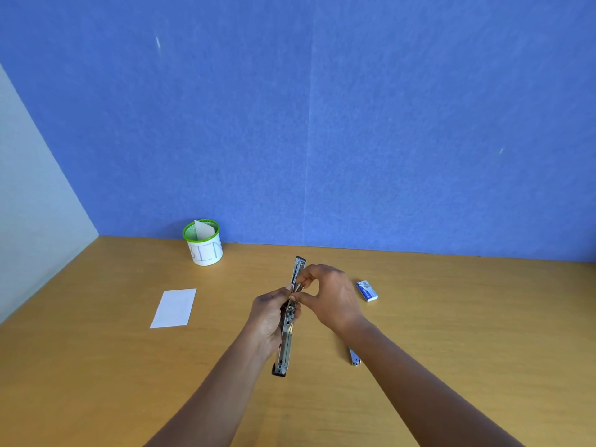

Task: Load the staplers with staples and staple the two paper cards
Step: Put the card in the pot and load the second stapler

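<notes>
A stapler [287, 337], swung fully open into one long metal strip, is held above the middle of the table. My left hand [269, 317] grips it around its middle from the left. My right hand [329, 295] pinches something small at the stapler's hinge with thumb and fingertips; what it pinches is too small to tell. A white paper card [174, 308] lies flat on the table to the left. A small blue-and-white staple box [367, 291] lies to the right of my right hand.
A green-rimmed white cup [203, 243] labelled BIN stands at the back left with a card sticking out of it. A small metal piece [354, 358] lies beside my right forearm. A blue wall [322, 124] backs the wooden table [451, 317].
</notes>
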Demonstrator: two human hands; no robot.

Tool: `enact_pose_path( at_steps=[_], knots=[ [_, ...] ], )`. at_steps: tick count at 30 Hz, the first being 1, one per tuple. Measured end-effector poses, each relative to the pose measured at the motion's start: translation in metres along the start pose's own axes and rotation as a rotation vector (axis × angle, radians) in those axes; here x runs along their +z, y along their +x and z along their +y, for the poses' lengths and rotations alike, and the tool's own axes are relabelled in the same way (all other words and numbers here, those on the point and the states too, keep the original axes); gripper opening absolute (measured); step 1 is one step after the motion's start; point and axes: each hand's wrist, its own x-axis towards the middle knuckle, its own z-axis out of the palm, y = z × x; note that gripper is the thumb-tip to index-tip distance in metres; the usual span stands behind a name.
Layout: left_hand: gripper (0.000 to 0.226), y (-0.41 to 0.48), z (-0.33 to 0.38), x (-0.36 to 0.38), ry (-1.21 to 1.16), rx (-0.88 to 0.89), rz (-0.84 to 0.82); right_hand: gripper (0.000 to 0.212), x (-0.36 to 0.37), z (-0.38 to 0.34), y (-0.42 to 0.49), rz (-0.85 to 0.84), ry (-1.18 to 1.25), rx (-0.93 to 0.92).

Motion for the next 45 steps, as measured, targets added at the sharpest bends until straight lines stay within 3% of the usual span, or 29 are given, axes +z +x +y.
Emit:
enact_pose_path(
  at_steps=[25, 37, 42, 45],
  knots=[
    [0.031, 0.001, -0.003, 0.003, 0.158, -0.032, 0.117, 0.016, 0.004, -0.003, -0.004, -0.004, -0.212, -0.01],
    [0.029, 0.004, 0.001, -0.005, 0.132, -0.08, 0.182, 0.005, 0.016, -0.018, -0.016, 0.069, -0.329, -0.294],
    [0.026, 0.003, 0.002, -0.002, 0.109, -0.078, 0.156, 0.03, 0.011, -0.023, -0.022, 0.181, -0.422, -0.317],
    [0.028, 0.003, 0.002, -0.003, 0.04, -0.094, 0.084, 0.024, 0.015, -0.018, -0.023, 0.193, -0.375, -0.275]
  ],
)
